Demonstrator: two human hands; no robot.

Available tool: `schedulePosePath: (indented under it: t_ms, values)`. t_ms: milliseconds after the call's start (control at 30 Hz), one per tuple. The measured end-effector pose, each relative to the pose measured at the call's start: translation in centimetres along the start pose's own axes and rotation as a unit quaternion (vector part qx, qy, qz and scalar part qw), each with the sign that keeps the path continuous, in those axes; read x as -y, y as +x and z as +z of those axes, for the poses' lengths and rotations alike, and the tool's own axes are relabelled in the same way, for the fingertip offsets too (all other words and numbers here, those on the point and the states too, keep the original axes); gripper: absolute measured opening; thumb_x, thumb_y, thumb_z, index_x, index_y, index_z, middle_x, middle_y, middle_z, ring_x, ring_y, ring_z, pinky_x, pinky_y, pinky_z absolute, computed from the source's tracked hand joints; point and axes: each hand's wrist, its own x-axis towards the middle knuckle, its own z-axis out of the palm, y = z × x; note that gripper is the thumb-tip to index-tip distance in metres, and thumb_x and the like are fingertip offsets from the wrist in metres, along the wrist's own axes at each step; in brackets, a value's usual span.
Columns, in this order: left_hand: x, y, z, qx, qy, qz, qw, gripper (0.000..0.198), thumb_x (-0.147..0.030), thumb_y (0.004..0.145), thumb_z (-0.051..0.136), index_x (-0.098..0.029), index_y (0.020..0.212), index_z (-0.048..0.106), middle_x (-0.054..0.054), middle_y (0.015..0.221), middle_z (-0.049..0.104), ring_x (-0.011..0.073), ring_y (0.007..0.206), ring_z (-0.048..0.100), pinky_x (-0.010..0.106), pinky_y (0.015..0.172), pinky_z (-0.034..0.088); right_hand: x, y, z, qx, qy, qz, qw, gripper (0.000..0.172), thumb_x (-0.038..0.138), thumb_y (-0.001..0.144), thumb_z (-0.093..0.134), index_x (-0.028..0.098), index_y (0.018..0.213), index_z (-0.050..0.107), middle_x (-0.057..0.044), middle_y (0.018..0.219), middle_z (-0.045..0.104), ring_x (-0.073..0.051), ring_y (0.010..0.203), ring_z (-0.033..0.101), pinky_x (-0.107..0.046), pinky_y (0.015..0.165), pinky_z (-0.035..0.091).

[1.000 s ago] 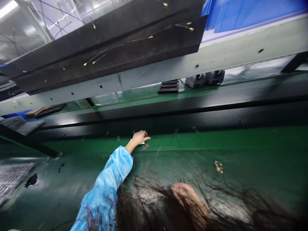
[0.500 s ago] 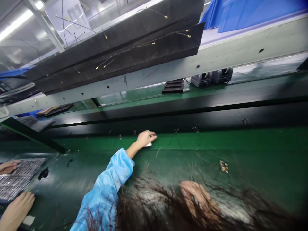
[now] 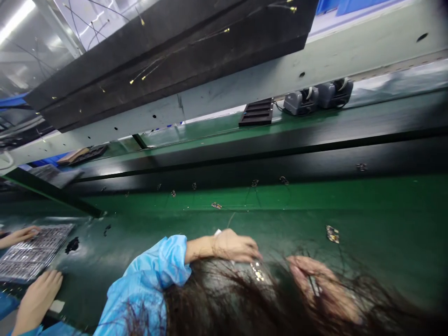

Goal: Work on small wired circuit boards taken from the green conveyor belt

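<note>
My left hand, in a light blue sleeve, lies low over the green belt with its fingers together. A bit of white card shows at its wrist. A small circuit board with gold contacts lies just past its fingertips. My right hand is close by on the right, half hidden behind hanging hair. It is closed around a thin dark tool. Another small board lies on the belt beyond the right hand, and one more board lies farther back.
Several tiny boards sit along the black rail behind the belt. A black overhead shelf carries thin gold-tipped wires. At the left, another person's hands rest by a tray of parts. Grey devices stand at the back.
My left hand has pulled back from the far edge of the belt toward me, leaving a small board there. The right hand has shifted right. The view has dipped and the other person's hands have come in.
</note>
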Motion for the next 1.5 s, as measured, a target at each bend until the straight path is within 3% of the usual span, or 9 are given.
schedulePosePath:
  t_ms: [100,233,433,567,667,833,967,1233,1500]
  values:
    - [5.9,0.4,-3.8,-0.043,0.009,-0.107,0.993,0.033,-0.04,0.098,0.052,-0.032,0.126,0.068,0.004,0.13,0.065,0.02,0.11,0.066,0.024,0.083,0.053,-0.1,0.3,-0.5,-0.008,0.004,0.035,0.999,0.02,0.044,0.078,0.046,0.03,0.078,0.06,-0.001,0.081,0.065,-0.017,0.076,0.064,-0.033,0.074,0.051]
    - [13.0,0.4,-6.4,-0.06,-0.008,-0.192,0.98,0.029,-0.04,0.084,0.073,-0.025,0.109,0.075,0.005,0.114,0.068,0.0205,0.102,0.067,0.025,0.086,0.052,-0.6,0.5,-0.8,-0.004,-0.002,0.029,1.0,0.02,0.044,0.079,0.046,0.03,0.078,0.06,-0.001,0.08,0.064,-0.017,0.074,0.062,-0.034,0.073,0.051]
    - [15.0,-0.2,-6.5,-0.088,-0.099,-0.212,0.968,0.025,-0.044,0.078,0.077,-0.019,0.081,0.074,0.004,0.097,0.071,0.0194,0.097,0.066,0.028,0.091,0.051,-2.0,0.1,-0.4,0.051,-0.098,-0.044,0.993,0.016,0.034,0.087,0.039,0.029,0.093,0.053,0.0,0.091,0.061,-0.012,0.084,0.062,-0.026,0.08,0.049]
    - [12.6,-1.5,-7.1,-0.119,-0.188,-0.194,0.955,0.034,-0.044,0.092,0.06,-0.013,0.1,0.072,0.01,0.102,0.075,0.0194,0.097,0.068,0.032,0.093,0.052,-2.9,-2.3,1.6,0.158,-0.176,-0.078,0.968,0.027,0.049,0.084,0.04,0.029,0.089,0.058,0.003,0.08,0.061,-0.011,0.072,0.06,-0.022,0.068,0.047]
    - [8.3,-3.0,-6.1,-0.073,-0.258,-0.141,0.953,0.036,-0.042,0.096,0.056,-0.011,0.106,0.072,0.011,0.101,0.078,0.0193,0.094,0.072,0.031,0.089,0.056,-3.0,-4.3,3.7,0.178,-0.252,-0.097,0.946,0.049,0.066,0.078,0.035,0.025,0.085,0.062,0.0,0.068,0.057,-0.014,0.063,0.052,-0.025,0.058,0.039]
    - [-0.2,-4.1,-0.8,0.04,-0.312,-0.071,0.947,0.016,-0.031,0.088,0.071,-0.018,0.095,0.079,0.003,0.093,0.081,0.0162,0.088,0.074,0.021,0.083,0.054,-4.5,-4.2,4.6,0.204,-0.309,-0.114,0.922,0.062,0.06,0.085,0.015,0.023,0.076,0.063,-0.004,0.069,0.054,-0.013,0.065,0.044,-0.023,0.058,0.029]
    - [-4.3,-3.9,2.9,0.028,-0.308,-0.091,0.947,0.016,-0.028,0.092,0.065,-0.02,0.096,0.079,0.002,0.099,0.081,0.0164,0.092,0.073,0.02,0.084,0.052,-7.3,-1.9,1.8,0.246,-0.304,-0.119,0.913,0.06,0.057,0.088,0.014,0.025,0.088,0.065,-0.003,0.082,0.058,-0.011,0.071,0.045,-0.022,0.063,0.031]
    - [-6.0,-7.5,5.0,-0.068,-0.227,-0.182,0.954,0.045,-0.038,0.09,0.067,-0.028,0.134,0.063,0.004,0.134,0.064,0.0217,0.109,0.068,0.03,0.095,0.056,-6.1,-0.7,-2.2,0.189,-0.269,-0.054,0.943,0.043,0.049,0.088,0.032,0.02,0.103,0.061,-0.007,0.101,0.06,-0.014,0.091,0.053,-0.026,0.082,0.041]
    - [-7.4,-7.4,6.7,-0.194,-0.215,-0.17,0.942,0.02,-0.042,0.092,0.064,-0.028,0.103,0.075,0.003,0.109,0.069,0.0158,0.084,0.07,0.024,0.071,0.059,-1.4,-6.5,0.4,0.235,-0.098,-0.031,0.967,0.023,0.041,0.081,0.052,0.03,0.099,0.062,0.002,0.097,0.062,-0.011,0.089,0.06,-0.024,0.083,0.049]
